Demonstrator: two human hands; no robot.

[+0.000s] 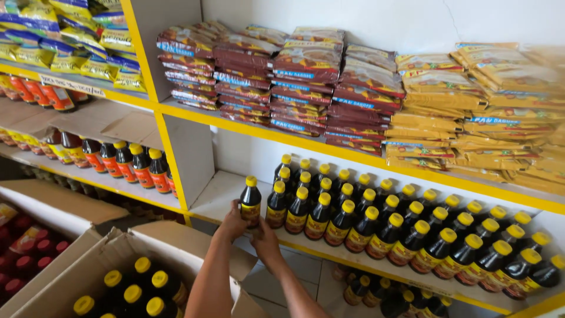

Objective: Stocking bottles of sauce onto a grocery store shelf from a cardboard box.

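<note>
A dark sauce bottle (251,200) with a yellow cap and an orange label stands at the front edge of the white shelf (220,191), left of a block of several like bottles (376,227). My left hand (233,222) wraps the bottle's lower left side. My right hand (265,240) sits just below and to the right, with its fingers against the bottle's base. Both forearms rise from the bottom of the view.
An open cardboard box (170,241) with several yellow-capped bottles (141,288) lies below my arms. A second box with red-capped bottles (23,259) is at the left. The shelf above holds stacked brown packets (282,76) and yellow packets (471,100). More bottles (123,162) fill the left shelves.
</note>
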